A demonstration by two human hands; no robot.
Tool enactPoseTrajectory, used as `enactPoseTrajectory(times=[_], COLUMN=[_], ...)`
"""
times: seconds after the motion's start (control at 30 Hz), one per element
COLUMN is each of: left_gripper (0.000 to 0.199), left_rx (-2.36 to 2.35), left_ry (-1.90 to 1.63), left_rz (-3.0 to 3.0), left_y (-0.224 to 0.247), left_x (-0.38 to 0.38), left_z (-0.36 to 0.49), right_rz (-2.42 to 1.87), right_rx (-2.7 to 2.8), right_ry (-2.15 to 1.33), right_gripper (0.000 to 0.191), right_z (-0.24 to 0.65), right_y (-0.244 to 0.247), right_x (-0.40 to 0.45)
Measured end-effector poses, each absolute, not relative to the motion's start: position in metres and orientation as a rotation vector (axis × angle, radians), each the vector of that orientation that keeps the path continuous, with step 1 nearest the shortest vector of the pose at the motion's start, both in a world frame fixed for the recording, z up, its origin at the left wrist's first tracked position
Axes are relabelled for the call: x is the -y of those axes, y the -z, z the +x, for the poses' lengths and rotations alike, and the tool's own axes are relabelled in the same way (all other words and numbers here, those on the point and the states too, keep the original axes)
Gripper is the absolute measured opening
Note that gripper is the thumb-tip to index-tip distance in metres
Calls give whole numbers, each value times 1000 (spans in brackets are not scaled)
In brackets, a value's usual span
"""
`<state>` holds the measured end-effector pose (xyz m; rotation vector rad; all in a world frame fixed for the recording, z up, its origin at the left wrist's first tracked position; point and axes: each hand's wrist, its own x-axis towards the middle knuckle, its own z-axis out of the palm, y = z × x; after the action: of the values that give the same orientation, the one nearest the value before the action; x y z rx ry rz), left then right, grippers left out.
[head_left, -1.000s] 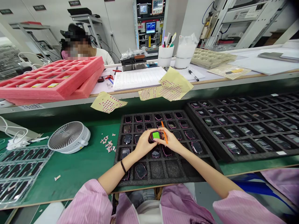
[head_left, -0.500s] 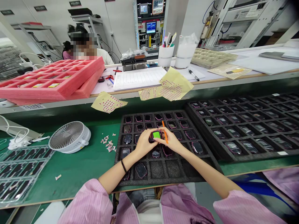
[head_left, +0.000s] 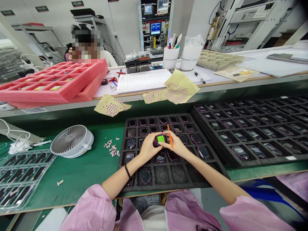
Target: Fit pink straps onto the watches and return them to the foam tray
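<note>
A small watch-like device (head_left: 161, 139) with a lit green screen is held between both hands above the black foam tray (head_left: 168, 188). My left hand (head_left: 149, 144) grips its left side. On its right side are the fingers of my right hand (head_left: 176, 144), which also holds an orange stick (head_left: 170, 136) upright, and its thumb lies at the screen's lower edge. Dark-screened devices sit in many of the tray's pockets, one of them (head_left: 145, 175) in the front row. Some pockets under the hands are hidden.
Right of the tray lies a second black tray (head_left: 199, 128) with many devices. A white fan (head_left: 71, 141), small scattered pieces (head_left: 112, 149) and clear trays (head_left: 21, 179) are at the left. Pink foam trays (head_left: 84, 91) rest on the shelf. A person (head_left: 108, 58) sits beyond.
My hands have barely moved; the device is tilted very slightly differently. Beyond the shelf, the person has shifted and a raised hand now shows. A pink sleeve at the right edge has moved right.
</note>
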<state>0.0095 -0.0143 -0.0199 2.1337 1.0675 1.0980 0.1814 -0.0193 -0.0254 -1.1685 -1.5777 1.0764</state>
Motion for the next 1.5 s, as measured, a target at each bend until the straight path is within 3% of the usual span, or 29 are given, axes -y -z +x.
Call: enactPoseTrajectory(times=[0.37,0.73,1.17,1.5], left_gripper=[50,45,51,56], left_rx=[-1087,-1121,-803,-840], left_ry=[-1096,-746,-1280,-1207], left_rz=[2231,2539,2464,2496], left_y=[21,16,17,19], left_x=[11,8,7,7], left_z=[6,4,-2,-2], right_rz=[-1158,-1203,-827,-810], right_rx=[1453,1649,1171,1055], right_ry=[-1203,-1107,-1822,-1860], right_gripper=[36,44,40,41], right_z=[184,185,196,193], right_y=[24,20,7,8], right_x=[19,24,24,23])
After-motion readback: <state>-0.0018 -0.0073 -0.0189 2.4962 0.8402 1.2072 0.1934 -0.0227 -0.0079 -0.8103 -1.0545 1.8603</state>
